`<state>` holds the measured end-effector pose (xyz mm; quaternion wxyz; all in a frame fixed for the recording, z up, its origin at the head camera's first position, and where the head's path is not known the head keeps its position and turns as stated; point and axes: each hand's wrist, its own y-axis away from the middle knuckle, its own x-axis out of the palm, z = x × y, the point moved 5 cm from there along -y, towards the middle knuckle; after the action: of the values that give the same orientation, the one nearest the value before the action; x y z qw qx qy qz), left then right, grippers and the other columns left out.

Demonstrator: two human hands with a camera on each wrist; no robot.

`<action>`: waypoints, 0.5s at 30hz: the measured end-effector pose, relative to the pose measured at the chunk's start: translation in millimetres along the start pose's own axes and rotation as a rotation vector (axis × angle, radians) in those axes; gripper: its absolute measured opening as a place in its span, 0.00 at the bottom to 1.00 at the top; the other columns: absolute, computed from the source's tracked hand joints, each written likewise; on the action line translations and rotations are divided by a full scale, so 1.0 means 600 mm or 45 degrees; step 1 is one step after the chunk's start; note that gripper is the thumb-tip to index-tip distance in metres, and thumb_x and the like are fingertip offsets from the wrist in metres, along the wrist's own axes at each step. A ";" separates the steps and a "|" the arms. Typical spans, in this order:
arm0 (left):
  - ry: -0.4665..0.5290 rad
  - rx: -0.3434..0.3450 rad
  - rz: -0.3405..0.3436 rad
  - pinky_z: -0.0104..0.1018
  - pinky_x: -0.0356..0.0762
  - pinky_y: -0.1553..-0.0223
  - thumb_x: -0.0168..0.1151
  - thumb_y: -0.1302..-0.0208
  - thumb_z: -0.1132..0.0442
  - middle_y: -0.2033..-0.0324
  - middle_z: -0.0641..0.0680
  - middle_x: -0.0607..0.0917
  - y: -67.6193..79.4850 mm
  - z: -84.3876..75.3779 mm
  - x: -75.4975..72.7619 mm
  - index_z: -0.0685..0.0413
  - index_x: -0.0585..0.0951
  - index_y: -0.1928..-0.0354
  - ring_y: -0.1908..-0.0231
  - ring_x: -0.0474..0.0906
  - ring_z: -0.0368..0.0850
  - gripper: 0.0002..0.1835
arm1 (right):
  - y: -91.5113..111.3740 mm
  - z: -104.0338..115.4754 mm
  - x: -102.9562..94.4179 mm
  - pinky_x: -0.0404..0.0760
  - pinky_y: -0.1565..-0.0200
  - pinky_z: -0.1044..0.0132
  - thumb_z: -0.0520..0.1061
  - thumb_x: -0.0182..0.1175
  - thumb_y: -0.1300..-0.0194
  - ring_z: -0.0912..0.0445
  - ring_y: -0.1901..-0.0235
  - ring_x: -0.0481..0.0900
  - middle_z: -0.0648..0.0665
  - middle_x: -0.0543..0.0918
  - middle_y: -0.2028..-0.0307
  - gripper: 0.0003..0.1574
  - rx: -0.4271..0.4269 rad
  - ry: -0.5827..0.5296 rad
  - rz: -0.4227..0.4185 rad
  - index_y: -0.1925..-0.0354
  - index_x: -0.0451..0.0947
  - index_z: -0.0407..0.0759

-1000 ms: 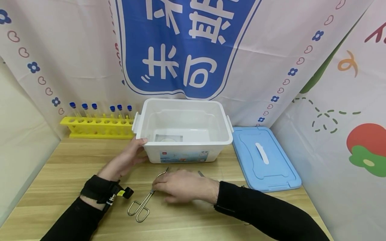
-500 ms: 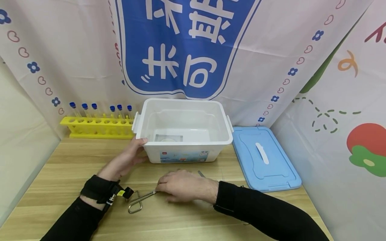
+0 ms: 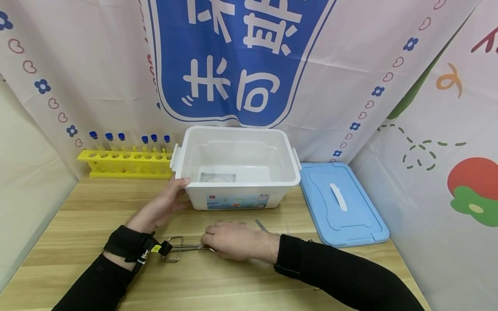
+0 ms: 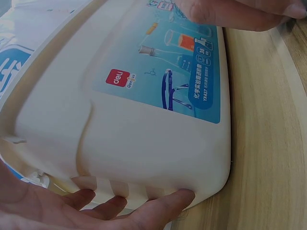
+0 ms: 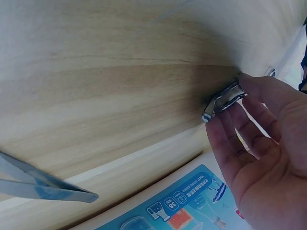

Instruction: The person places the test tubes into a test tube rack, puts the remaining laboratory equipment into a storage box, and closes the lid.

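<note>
My left hand (image 3: 171, 196) holds the left front corner of a white plastic box (image 3: 241, 183), thumb at its rim. In the left wrist view its fingers (image 4: 158, 206) lie against the outer wall. Over the table in front of the box, my right hand (image 3: 237, 240) grips metal crucible tongs (image 3: 186, 248). Their wire handle loops point left, beside the left wrist strap. Thumb and fingers pinch the metal near the tongs' working end (image 5: 225, 99) in the right wrist view. Metal tweezers (image 5: 43, 184) lie on the table close to the box, largely hidden by the right hand in the head view.
At the back left a yellow test tube rack (image 3: 128, 165) holds several tubes with blue caps (image 3: 121, 136). A blue lid (image 3: 344, 207) with a white handle lies right of the box. Behind stands a printed cloth backdrop (image 3: 327, 77).
The tongs have turned in my right hand: their handles swung from the lower left up to nearly level. Their curved tips went out of sight beyond the hand. My left hand stayed on the box.
</note>
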<state>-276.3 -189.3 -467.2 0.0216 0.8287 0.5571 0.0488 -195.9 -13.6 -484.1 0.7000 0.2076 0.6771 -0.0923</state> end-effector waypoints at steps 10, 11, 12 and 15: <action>-0.018 -0.012 -0.017 0.80 0.51 0.34 0.44 0.25 0.43 0.20 0.66 0.41 -0.001 -0.003 0.001 0.41 0.33 0.17 0.22 0.38 0.70 0.45 | 0.010 -0.016 -0.004 0.79 0.51 0.75 0.47 0.70 0.37 0.64 0.56 0.77 0.55 0.80 0.55 0.20 0.105 -0.129 0.060 0.47 0.80 0.49; -0.019 -0.014 -0.018 0.80 0.51 0.34 0.44 0.25 0.43 0.20 0.66 0.41 -0.001 -0.003 0.001 0.41 0.33 0.17 0.22 0.38 0.70 0.45 | 0.012 -0.019 -0.005 0.79 0.52 0.75 0.47 0.70 0.37 0.64 0.56 0.77 0.55 0.80 0.56 0.20 0.118 -0.140 0.069 0.48 0.80 0.49; -0.019 -0.015 -0.018 0.80 0.51 0.34 0.44 0.25 0.43 0.20 0.66 0.41 -0.001 -0.003 0.001 0.41 0.33 0.17 0.22 0.37 0.70 0.45 | 0.013 -0.021 -0.004 0.79 0.53 0.75 0.46 0.70 0.38 0.64 0.57 0.77 0.55 0.80 0.56 0.19 0.128 -0.154 0.077 0.49 0.81 0.49; -0.010 -0.018 -0.019 0.80 0.51 0.34 0.44 0.25 0.43 0.20 0.66 0.40 -0.001 -0.002 0.000 0.40 0.33 0.17 0.22 0.37 0.70 0.45 | 0.017 -0.025 -0.003 0.79 0.56 0.76 0.44 0.70 0.40 0.65 0.59 0.76 0.56 0.80 0.59 0.17 0.144 -0.197 0.088 0.52 0.81 0.49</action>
<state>-277.1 -189.1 -465.8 0.0301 0.8246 0.5628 0.0492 -205.6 1.8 -480.5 0.7402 0.2623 0.6070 -0.1219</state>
